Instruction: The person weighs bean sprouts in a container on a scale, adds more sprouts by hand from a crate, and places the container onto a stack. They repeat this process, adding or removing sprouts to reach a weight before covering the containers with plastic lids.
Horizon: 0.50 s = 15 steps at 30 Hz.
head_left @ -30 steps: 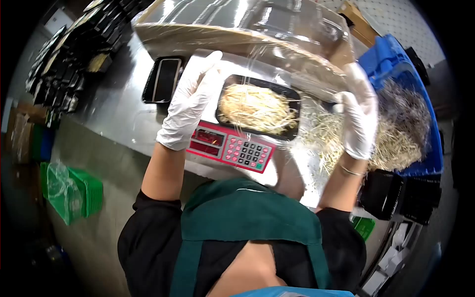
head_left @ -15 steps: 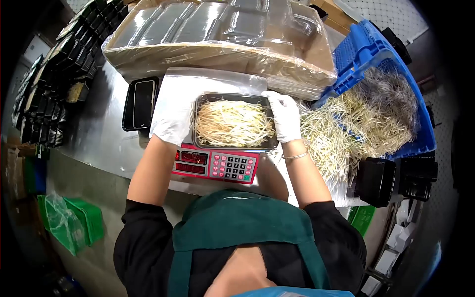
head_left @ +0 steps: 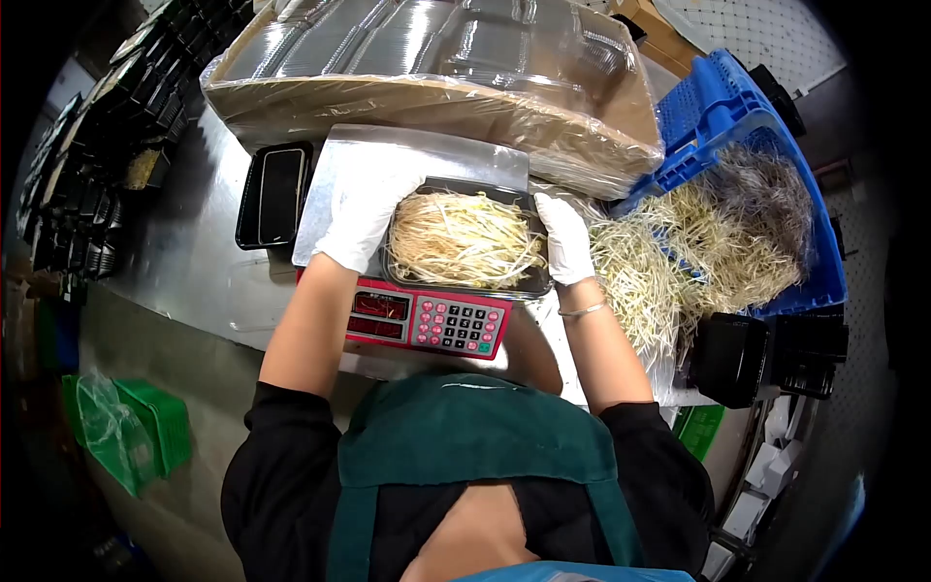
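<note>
Head view: the white-gloved left hand (head_left: 366, 217) and right hand (head_left: 565, 239), fingers pressed together, clasp the ends of the black plastic tray (head_left: 504, 290) of pale bean sprouts (head_left: 464, 239) on the steel scale platter (head_left: 407, 155). An uneven squeeze could tip it. That would spill sprouts across the worktop (head_left: 194, 247).

Blue crate (head_left: 739, 97) right — lid carton (head_left: 436, 109) behind, green basket (head_left: 163, 427) below.

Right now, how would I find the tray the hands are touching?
Find the shiny steel table, then the red-fronted weighing scale on it. On its platform sits a black plastic tray, the gloved left hand and right hand at its ends. Unlike the empty black tray beside the scale, it is heaped with pale sprouts.
</note>
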Each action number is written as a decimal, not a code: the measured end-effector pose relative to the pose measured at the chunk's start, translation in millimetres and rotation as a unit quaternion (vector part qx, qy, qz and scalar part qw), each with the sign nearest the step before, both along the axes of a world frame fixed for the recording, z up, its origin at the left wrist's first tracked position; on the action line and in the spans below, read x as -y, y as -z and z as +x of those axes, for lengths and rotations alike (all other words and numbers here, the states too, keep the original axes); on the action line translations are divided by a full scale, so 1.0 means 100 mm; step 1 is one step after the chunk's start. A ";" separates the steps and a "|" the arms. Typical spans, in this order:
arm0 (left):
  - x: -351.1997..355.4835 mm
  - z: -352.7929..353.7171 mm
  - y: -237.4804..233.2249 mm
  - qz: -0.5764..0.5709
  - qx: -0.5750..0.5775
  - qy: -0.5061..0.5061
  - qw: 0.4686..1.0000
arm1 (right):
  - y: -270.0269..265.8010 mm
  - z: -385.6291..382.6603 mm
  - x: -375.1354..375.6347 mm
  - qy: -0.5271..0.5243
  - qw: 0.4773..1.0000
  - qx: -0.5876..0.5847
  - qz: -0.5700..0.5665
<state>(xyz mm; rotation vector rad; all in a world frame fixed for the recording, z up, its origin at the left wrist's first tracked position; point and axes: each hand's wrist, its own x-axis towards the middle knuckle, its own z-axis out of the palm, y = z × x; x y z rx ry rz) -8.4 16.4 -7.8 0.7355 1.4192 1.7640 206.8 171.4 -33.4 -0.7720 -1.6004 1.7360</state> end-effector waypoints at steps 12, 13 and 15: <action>0.04 0.13 -0.01 -0.045 0.161 -0.028 0.986 | 0.06 -0.04 -0.05 -0.046 0.989 -0.081 -0.113; 0.06 0.16 -0.04 -0.042 0.178 -0.024 0.983 | 0.05 -0.04 -0.02 -0.049 0.987 -0.092 -0.119; 0.07 0.18 -0.06 -0.034 0.173 -0.030 0.984 | 0.03 -0.05 0.00 -0.031 0.989 -0.094 -0.110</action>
